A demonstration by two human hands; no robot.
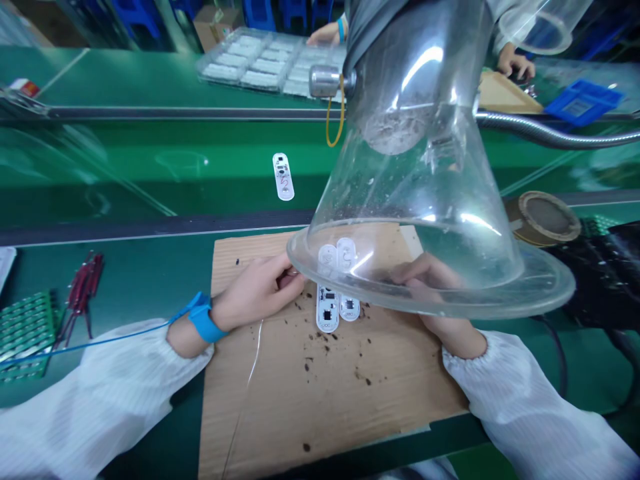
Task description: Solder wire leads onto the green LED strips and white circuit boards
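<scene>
Circuit boards (327, 308) on cardboard (320, 387) between left hand (255, 290), right hand (425, 283), under clear hood (415, 193).

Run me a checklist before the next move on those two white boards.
Blue wrist strap on the left hand: ok, worn.
Two white circuit boards flat on the cardboard sheet: ok.
Cardboard near the boards free of dark debris: not ok, specks lie beside them.
Clear hood rim off the boards: cannot tell, it passes over them.
Right hand fingers on a board: cannot tell, seen through the hood.
</scene>
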